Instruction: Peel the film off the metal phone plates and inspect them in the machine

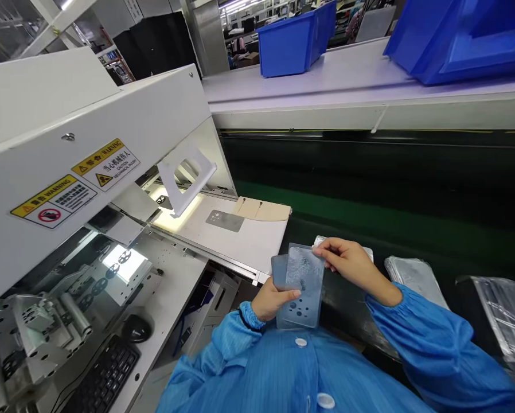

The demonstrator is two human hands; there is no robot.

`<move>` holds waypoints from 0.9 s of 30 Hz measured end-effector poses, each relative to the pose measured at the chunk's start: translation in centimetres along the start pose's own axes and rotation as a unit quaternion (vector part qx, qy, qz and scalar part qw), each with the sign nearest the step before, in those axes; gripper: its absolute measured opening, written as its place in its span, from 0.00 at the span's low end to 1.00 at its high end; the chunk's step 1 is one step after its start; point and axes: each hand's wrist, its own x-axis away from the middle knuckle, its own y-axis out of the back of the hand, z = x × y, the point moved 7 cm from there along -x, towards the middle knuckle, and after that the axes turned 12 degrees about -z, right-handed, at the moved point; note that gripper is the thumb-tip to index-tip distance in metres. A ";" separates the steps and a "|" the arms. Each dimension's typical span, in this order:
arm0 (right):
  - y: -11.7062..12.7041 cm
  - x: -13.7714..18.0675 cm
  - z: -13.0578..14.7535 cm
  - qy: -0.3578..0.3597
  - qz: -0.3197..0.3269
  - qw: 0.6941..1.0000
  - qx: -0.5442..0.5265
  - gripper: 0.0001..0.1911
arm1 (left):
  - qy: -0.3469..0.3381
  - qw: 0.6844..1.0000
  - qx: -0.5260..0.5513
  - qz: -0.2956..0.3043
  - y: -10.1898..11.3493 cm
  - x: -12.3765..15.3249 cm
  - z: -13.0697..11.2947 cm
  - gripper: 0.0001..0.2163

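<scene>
My left hand grips two overlapping phone back panels in front of my body, with the thumb across the front one. The front panel is a thin, bluish see-through rectangle with rounded corners, several round holes near its lower end and a mottled whitish surface. Behind it and further left shows the rear panel. My right hand pinches the front panel's upper right corner between thumb and fingers. Whether a separate film lies at that corner, I cannot tell. A wrapped pack lies partly hidden behind my right hand.
At left stands a white machine with warning labels and a lit bed; a grey panel lies on its white plate. Plastic-wrapped stacks rest on the dark belt. Blue bins stand on the shelf above. A keyboard and mouse sit lower left.
</scene>
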 end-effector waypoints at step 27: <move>0.3 0.3 -0.8 -0.158 0.156 0.965 -0.136 0.23 | -0.038 0.995 -0.017 0.092 -2.5 0.0 -1.4 0.25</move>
